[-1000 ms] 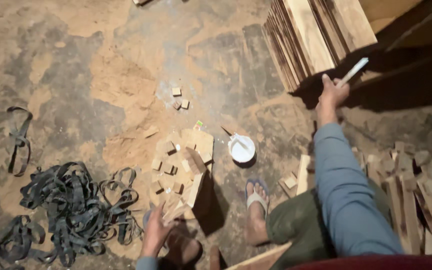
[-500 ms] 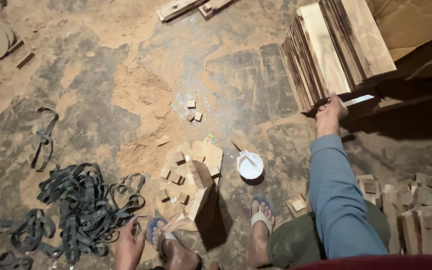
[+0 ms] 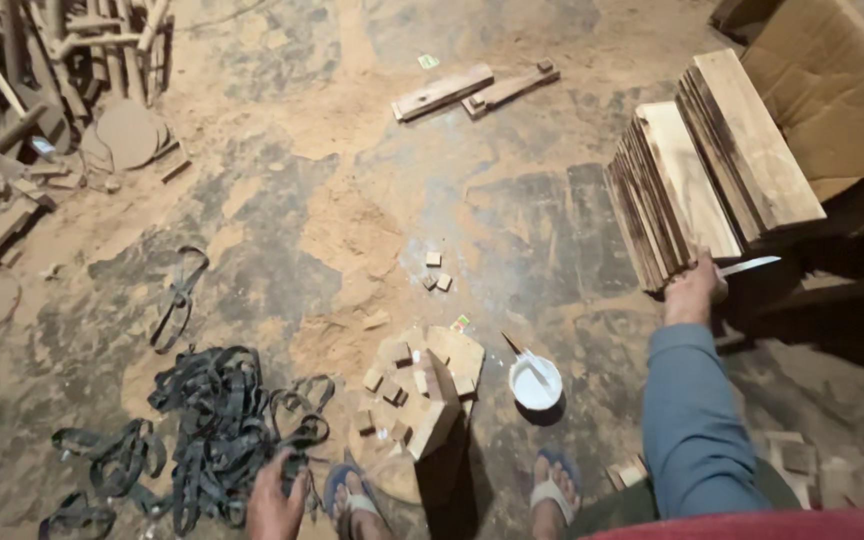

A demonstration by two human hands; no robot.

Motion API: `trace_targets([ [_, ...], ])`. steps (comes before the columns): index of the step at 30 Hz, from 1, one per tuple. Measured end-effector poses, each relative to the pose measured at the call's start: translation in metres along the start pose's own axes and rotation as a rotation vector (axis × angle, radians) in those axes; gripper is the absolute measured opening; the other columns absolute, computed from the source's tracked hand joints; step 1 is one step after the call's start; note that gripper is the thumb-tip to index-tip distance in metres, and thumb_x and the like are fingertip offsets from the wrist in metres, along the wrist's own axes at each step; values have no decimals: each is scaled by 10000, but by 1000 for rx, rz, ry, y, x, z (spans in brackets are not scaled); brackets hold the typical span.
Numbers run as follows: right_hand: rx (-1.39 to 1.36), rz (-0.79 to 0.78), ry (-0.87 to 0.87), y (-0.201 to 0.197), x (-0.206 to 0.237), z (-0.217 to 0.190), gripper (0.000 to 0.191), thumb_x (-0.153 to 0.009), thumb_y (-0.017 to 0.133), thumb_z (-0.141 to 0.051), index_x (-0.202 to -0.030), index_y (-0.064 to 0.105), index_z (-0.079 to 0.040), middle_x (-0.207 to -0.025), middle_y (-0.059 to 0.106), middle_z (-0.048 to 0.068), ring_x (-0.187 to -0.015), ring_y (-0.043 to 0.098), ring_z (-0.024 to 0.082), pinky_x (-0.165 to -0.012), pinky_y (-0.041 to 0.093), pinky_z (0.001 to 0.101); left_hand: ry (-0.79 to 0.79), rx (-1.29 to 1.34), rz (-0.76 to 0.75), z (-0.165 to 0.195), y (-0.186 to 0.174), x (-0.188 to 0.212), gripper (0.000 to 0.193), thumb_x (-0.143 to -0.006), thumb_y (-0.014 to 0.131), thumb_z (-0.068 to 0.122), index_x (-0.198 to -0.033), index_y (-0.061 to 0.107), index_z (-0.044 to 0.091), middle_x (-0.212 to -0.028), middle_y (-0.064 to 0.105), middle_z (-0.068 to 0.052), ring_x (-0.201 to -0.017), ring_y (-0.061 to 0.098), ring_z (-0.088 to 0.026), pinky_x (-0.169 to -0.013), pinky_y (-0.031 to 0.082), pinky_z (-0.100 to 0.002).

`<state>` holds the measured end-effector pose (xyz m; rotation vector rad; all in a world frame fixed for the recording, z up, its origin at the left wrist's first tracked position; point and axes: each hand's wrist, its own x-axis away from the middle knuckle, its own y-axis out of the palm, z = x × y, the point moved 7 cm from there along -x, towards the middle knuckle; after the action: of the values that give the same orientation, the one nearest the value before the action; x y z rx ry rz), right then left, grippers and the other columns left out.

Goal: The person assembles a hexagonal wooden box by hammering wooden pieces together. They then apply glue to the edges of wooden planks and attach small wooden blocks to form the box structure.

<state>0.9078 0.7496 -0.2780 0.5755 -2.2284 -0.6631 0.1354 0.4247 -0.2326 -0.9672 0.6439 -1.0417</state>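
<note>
Right hand [image 3: 693,292], fingers closed around a thin pale flat stick [image 3: 749,266], reaches the leaning stack of brown wooden boards [image 3: 682,190], presumably to steady it; left hand [image 3: 274,498], finger state indeterminable, rests by tangled black rubber straps [image 3: 207,425].

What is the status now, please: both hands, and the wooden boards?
Right hand on stacked wooden boards, holding a thin white stick. Left hand low by black straps. White bowl and small wood blocks between.
</note>
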Motion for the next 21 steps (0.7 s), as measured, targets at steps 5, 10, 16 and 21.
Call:
trace_targets([
  [5,309,108,-559,-9,49,-48,326,-893,810,-65,-787,502,-70,-738,504,-1,-605,450,139,-499,385,354,81,201,316,76,-69,-6,379,-903,731,93,-1273,672,37,-1210,666,-181,-1054,669,-318,-927,547,-402],
  [10,660,-170,-1266,60,152,-137,181,-926,804,3,-991,636,13,-867,630,22,-736,541,125,-648,464,316,206,455,541,167,-142,3,320,-985,703,25,-1299,643,22,-1239,653,-146,-1105,650,-271,-987,536,-373],
  [16,1007,-772,-1000,131,324,-199,184,-993,752,-33,-1165,735,30,-923,685,18,-787,563,77,-707,458,247,521,837,214,286,-138,28,567,-851,801,112,-1365,573,49,-1231,664,-106,-1098,641,-219,-938,537,-336],
  [21,888,-1160,-833,129,484,-179,169,-1016,680,12,-1183,699,36,-1059,710,20,-934,629,47,-818,499,221,624,934,-403,365,-85,86,834,-742,905,268,-1401,446,39,-1281,603,-165,-1183,607,-270,-1021,492,-394],
])
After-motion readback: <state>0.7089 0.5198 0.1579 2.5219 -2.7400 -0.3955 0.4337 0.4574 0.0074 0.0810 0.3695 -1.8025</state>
